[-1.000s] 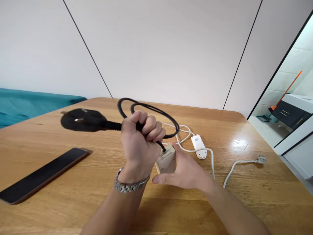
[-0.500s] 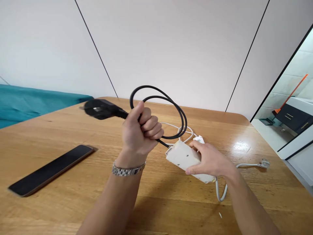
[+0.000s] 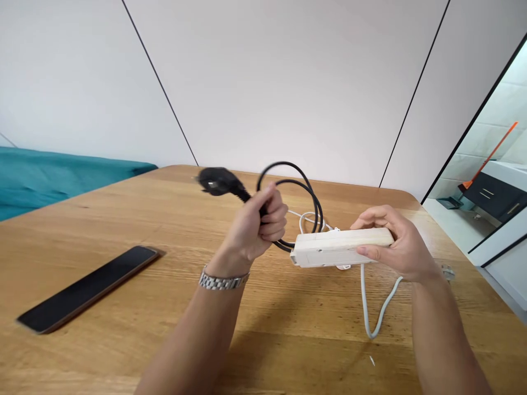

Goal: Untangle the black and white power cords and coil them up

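My left hand (image 3: 263, 222) is closed in a fist around a looped black power cord (image 3: 312, 192). The cord's black plug (image 3: 218, 182) sticks out to the left above the table, slightly blurred. My right hand (image 3: 395, 238) grips the far end of a white power strip (image 3: 341, 247), thumb in front and fingers behind. The strip is lifted and turned with a narrow side towards me. The black cord runs to its left end. A thick white cable (image 3: 364, 307) hangs below the strip and bends up to the right, partly behind my right wrist.
A black phone-like slab (image 3: 88, 288) lies on the wooden table (image 3: 123, 219) at the left. A thin white cord (image 3: 304, 216) lies behind the strip. A pale plug (image 3: 448, 271) sits beyond my right wrist. A small white scrap (image 3: 372, 360) lies near the front.
My left hand has moved right with the cord and plug, closer to the power strip. My right hand has raised and rolled the strip, so its side now faces me instead of its broad face.
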### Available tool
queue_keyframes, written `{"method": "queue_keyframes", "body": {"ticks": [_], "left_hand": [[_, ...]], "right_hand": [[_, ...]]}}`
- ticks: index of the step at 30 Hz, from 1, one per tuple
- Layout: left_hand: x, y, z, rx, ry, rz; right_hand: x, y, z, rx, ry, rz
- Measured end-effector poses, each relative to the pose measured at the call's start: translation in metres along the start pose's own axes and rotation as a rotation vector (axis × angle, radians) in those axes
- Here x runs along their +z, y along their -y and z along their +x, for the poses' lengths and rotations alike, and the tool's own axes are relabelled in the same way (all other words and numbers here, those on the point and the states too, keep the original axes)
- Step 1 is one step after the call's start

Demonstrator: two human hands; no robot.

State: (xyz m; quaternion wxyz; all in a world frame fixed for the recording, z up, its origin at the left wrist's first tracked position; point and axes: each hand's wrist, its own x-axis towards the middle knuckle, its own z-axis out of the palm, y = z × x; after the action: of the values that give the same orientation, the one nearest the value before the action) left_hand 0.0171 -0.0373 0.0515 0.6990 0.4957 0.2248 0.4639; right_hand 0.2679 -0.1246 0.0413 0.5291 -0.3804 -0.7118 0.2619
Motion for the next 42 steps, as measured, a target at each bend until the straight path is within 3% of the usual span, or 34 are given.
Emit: {"method": "queue_keyframes", "body": {"ticks": [5,8,13,17,20,22,25,27,30,35,42], "left_hand": [[0.009,0.029,0.009,-0.207,0.198,0.167],[0.018,0.047,0.01,-0.174,0.301,0.25],[0.042,0.068,0.004,-0.059,0.483,0.379],[0.056,0.076,-0.001,-0.076,0.513,0.537],[0.055,0.072,0.0,-0.066,0.381,0.508],[0.05,0.066,0.001,-0.054,0.235,0.418],[0.04,0.055,0.004,-0.031,0.042,0.246],[0.035,0.05,0.005,0.015,-0.063,0.155],[0.032,0.048,0.008,0.088,-0.161,0.083],[0.032,0.052,0.013,0.161,-0.232,0.036],[0.028,0.061,0.022,-0.029,-0.231,-0.105]], "right_hand": [[0.002,-0.003,-0.002,-0.054,-0.107,-0.086],[0.001,-0.005,-0.002,-0.065,-0.212,-0.149],[0.008,-0.008,0.004,-0.112,-0.57,-0.162],[0.02,-0.013,0.013,-0.159,-0.747,-0.075],[0.022,-0.018,0.016,-0.146,-0.831,0.019],[0.023,-0.02,0.016,-0.036,-0.718,0.117],[0.031,-0.021,0.015,0.244,-0.303,0.28],[0.042,-0.02,0.015,0.379,-0.177,0.363],[0.059,-0.017,0.015,0.463,-0.198,0.494],[0.074,-0.021,0.015,0.464,-0.135,0.604],[0.084,-0.034,0.02,0.444,-0.337,0.588]]}}
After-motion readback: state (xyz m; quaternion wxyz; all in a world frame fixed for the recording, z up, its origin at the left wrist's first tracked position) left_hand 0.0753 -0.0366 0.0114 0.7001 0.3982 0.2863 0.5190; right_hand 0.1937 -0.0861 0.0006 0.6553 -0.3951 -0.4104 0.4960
